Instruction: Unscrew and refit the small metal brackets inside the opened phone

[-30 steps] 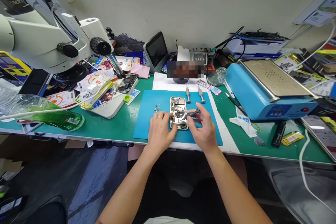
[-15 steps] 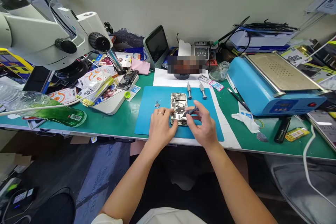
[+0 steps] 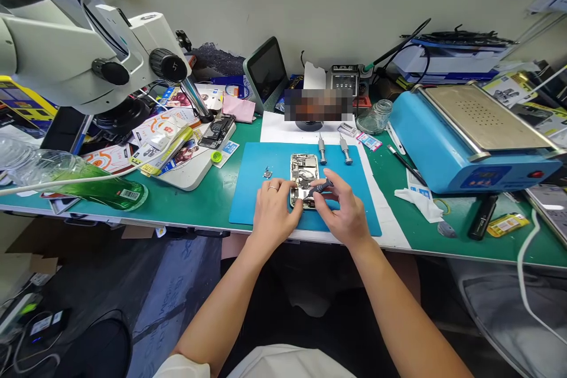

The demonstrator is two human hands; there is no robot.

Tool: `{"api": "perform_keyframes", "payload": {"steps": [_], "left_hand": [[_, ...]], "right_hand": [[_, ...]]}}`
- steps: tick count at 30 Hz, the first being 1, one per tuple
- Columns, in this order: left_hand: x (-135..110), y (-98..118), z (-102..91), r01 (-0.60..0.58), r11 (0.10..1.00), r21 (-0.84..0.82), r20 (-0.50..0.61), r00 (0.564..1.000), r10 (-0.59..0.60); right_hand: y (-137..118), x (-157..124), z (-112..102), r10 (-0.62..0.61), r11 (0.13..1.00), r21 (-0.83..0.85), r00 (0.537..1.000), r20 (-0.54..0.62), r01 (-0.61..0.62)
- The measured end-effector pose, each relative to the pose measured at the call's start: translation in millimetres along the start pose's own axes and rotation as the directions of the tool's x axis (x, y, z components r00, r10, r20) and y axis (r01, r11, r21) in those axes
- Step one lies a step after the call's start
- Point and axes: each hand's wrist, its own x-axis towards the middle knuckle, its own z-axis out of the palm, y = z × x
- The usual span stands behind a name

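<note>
The right hand (image 3: pixel 346 212) has come in a little closer to the open phone (image 3: pixel 305 165), from its right side. My whole view has tipped a bit too, so the bench sits higher in it, but the phone has stayed in its place on the blue mat (image 3: pixel 248 189). I think this means the careful work is going on at the same low part of the phone.

The right hand pinches a dark tool (image 3: pixel 319 188) between thumb and finger. The tool slants down to the left, over the phone's lower half. I can't tell if its tip is touching, because it is too small.

The left hand (image 3: pixel 273 212) is on the other side. Its fingers are bent and its thumb is spread away from them. I see the fingers by the phone's left edge and the thumb at its lower end. So the phone lies flat between the two hands, just past them.

Small metal bits (image 3: pixel 267 173) lie left of it, and two grey screwdrivers (image 3: pixel 322 152) stand near its top right.
</note>
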Motion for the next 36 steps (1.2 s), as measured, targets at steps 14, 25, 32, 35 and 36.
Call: {"api": "perform_keyframes", "payload": {"steps": [14,25,32,35,36], "left_hand": [[0.0,-1.0,0.3,-0.009,1.000,0.009,-0.007,1.000,0.009],[0.7,-1.1,0.6,0.006,1.000,0.012,-0.004,1.000,-0.006],[0.8,-1.6,0.5,0.004,1.000,0.007,0.001,1.000,-0.004],[0.9,-1.4,0.6,0.003,1.000,0.001,0.002,1.000,-0.003],[0.9,-1.2,0.5,0.001,1.000,-0.004,0.004,1.000,-0.001]], "right_hand": [[0.7,0.8,0.0,-0.019,1.000,-0.007,1.000,0.008,0.019],[5.2,7.6,1.3,-0.078,0.997,0.010,0.996,0.054,0.077],[4.1,8.1,0.9,-0.052,0.998,0.032,0.996,0.071,0.050],[3.1,13.2,-0.5,-0.071,0.997,0.036,0.992,0.103,0.068],[2.9,15.5,-1.0,-0.079,0.996,0.037,0.990,0.119,0.075]]}}
